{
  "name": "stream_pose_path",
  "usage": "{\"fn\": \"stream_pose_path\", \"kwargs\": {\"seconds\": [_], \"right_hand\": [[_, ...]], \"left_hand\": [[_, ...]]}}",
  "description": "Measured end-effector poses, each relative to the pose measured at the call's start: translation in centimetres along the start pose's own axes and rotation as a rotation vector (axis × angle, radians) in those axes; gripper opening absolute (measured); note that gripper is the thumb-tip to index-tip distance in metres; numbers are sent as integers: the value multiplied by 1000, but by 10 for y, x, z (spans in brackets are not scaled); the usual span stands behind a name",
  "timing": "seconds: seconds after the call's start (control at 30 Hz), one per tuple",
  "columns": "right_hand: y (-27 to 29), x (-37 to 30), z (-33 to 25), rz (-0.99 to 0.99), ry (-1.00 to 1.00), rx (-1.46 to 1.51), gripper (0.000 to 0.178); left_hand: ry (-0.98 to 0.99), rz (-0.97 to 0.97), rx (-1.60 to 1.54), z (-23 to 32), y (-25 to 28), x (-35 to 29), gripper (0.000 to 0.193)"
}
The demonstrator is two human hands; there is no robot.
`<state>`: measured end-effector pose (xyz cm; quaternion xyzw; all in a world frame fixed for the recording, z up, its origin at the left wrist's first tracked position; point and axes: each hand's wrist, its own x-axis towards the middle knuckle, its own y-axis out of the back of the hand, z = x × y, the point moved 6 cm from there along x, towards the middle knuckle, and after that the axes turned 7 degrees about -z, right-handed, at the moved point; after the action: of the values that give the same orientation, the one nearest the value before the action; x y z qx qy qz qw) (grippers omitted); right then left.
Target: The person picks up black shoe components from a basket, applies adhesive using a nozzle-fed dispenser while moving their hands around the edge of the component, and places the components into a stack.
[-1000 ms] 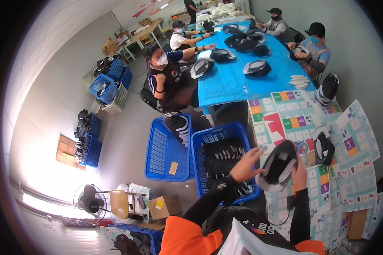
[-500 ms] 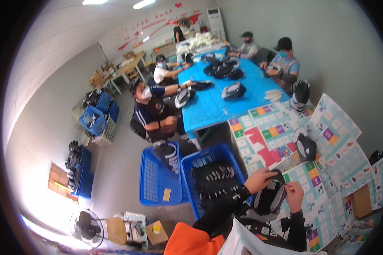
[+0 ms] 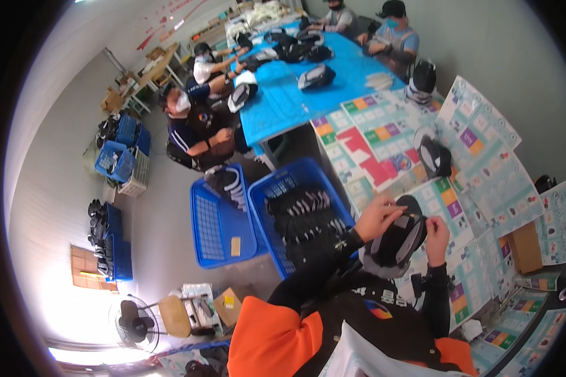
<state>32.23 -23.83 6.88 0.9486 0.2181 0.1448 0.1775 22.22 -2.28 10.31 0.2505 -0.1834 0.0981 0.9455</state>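
Note:
A black and grey cap (image 3: 391, 246) is held up in front of me at the near edge of the sheet-covered table. My left hand (image 3: 377, 218) pinches its far edge from the left, fingers bent over the dark fabric. On the opposite side my right hand (image 3: 437, 240) grips the cap's edge between thumb and fingers. Beyond my hands, a second grey and black cap (image 3: 435, 157) rests on the printed sheets (image 3: 390, 135). Left of my left forearm, a blue basket (image 3: 256, 204) contains rows of black caps with grey edges (image 3: 303, 220).
Another blue basket (image 3: 202, 235) with nested caps stands to the left. A blue-covered table (image 3: 277, 110) extends away, with caps on it and several people seated around it. A stack of caps (image 3: 422, 81) stands near its right corner. A fan (image 3: 134, 323) is at lower left.
The view has tilted downward and shifted right, so the scene sits higher and further left. Both hands still hold the cap; my left hand's fingers have moved slightly along its edge.

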Motion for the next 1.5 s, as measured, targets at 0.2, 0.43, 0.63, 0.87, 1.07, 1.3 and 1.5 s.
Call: {"fn": "stream_pose_path", "kwargs": {"seconds": [0.2,0.43,0.63,0.87,1.07,1.3,1.5], "right_hand": [[6,4,24,-311,-200,431,18],[9,-1,37,-309,-281,580,12],[-3,-23,-87,-305,337,-549,69],[73,-29,25,374,63,-364,31],[62,-111,145,357,-444,-44,29],[99,-200,235,169,-678,-662,52],[104,-244,303,274,-930,-773,58]], "left_hand": [[308,34,-141,-22,-16,6,26],[629,-248,-364,-63,-60,2,45],[441,-265,-446,-78,-92,11,38],[229,-211,-322,-27,-48,16,68],[473,-230,-426,-60,-89,-15,46],[94,-463,432,-9,-159,31,22],[-18,-614,384,-28,-217,20,26]]}}
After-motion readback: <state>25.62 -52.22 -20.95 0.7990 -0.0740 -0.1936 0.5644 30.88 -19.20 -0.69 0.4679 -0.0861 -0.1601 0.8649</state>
